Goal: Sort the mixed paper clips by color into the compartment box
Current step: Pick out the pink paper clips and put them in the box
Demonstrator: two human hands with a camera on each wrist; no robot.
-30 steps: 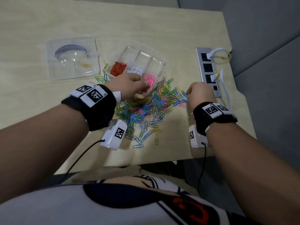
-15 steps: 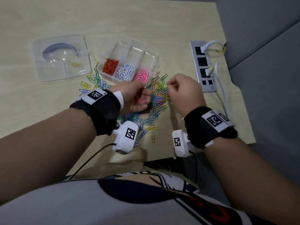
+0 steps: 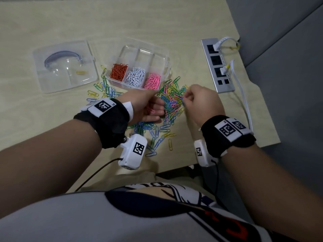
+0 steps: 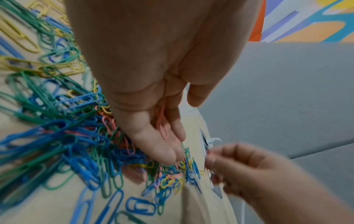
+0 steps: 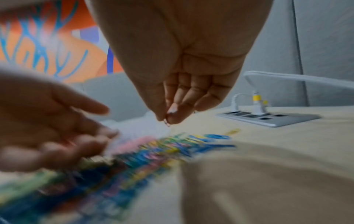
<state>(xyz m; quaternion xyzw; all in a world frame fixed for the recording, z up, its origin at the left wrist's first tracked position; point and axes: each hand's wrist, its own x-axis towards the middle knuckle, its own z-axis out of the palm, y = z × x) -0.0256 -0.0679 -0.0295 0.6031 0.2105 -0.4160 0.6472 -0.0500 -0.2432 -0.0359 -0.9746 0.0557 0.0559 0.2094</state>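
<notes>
Far left on the pale wooden table (image 3: pixel 157 23): a clear plastic lid (image 3: pixel 64 66), lying flat with one yellow clip on it. Beside it, the clear compartment box (image 3: pixel 139 49), with orange clips (image 3: pixel 118 71), white clips (image 3: pixel 135 77) and pink clips (image 3: pixel 153 81) in three neighbouring front sections. Just below the box, the mixed pile of paper clips (image 3: pixel 172 98), blue, green, yellow and pink. Left hand (image 3: pixel 148 106) palm up over the pile, fingers relaxed, cradling a few pink paper clips (image 4: pixel 161 121). Right hand (image 3: pixel 201 102) raised just beside it, thumb and forefinger pinched on one small clip (image 5: pixel 167 123), colour unclear. Far right: a silver power strip (image 3: pixel 217 65) with white plugs.
</notes>
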